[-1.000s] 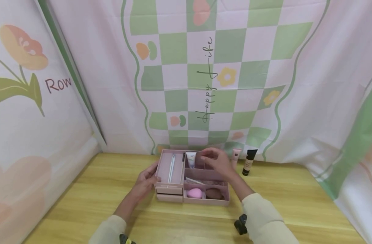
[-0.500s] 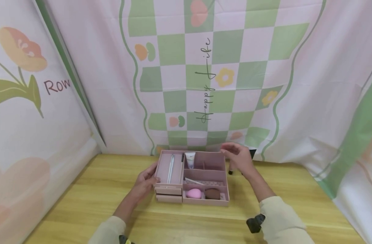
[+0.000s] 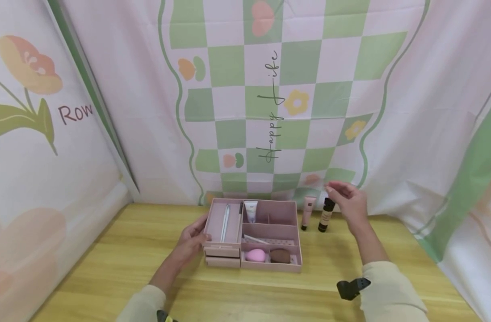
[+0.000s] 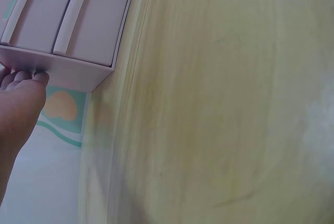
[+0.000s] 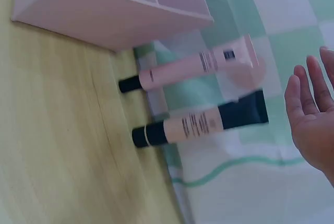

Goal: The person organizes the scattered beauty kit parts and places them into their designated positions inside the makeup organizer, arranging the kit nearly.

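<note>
The right hand [image 3: 350,203] hung with fingers loosely spread, its grip empty, just beside the top of the dark-capped tube [image 3: 325,214], which stood on the surface [image 3: 390,250] next to the pink tube [image 3: 308,210]. The left hand [image 3: 190,241] rested flat-fingered against the pink organizer [image 3: 269,267]'s left side.

the checked backdrop cloth [image 3: 269,89] carries a thin script line running vertically, reading "happy life" (the letters lie turned on their side). the side cloth [image 3: 36,134] at the left shows "row" in reddish letters, cut by the fold. print on the two tubes [image 5: 198,65] is too blurred to read.
</note>
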Available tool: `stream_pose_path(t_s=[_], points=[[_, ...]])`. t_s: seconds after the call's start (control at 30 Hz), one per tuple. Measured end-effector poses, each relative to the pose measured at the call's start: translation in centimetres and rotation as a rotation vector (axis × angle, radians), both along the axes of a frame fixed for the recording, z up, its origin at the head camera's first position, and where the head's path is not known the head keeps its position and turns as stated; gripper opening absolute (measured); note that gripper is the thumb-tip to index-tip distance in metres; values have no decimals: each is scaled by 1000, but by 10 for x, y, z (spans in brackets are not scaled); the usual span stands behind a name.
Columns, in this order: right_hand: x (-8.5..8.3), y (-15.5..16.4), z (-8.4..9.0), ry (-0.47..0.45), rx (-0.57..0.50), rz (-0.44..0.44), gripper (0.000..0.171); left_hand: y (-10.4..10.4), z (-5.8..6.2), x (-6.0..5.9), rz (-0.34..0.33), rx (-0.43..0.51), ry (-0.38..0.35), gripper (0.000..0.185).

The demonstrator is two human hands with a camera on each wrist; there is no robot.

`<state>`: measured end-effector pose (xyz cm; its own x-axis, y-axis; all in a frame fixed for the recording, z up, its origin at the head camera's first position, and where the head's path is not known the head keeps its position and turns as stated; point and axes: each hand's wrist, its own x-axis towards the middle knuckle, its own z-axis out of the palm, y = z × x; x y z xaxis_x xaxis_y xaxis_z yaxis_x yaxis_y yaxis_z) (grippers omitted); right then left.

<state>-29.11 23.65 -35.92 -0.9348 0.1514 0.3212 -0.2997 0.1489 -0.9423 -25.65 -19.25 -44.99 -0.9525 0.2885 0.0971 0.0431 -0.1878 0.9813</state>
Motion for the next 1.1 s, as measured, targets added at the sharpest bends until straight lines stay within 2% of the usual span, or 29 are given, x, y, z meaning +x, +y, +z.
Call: stream_pose_path(t_s=[0.07,0.17,0.33,0.5,0.7,1.1], points=[[-2,8,-2,0,-116,-5,22,-1,1,0,-10,-2,4,78],[-6,19,-8,-14,-186,-47,20,-1,2,0,-23,-3,10,78],[-10,29,-17,-27,-206,-109,24,-1,4,0,-41,4,13,78],[-10,33,-26,-44,-128,-103,29,-2,4,0,-57,5,12,78],[-14,35,-35,-65,-46,-55,36,-3,2,-1,-64,20,16,78],[-19,31,-42,-199,195,-45,62,-2,3,0,-59,20,12,78]])
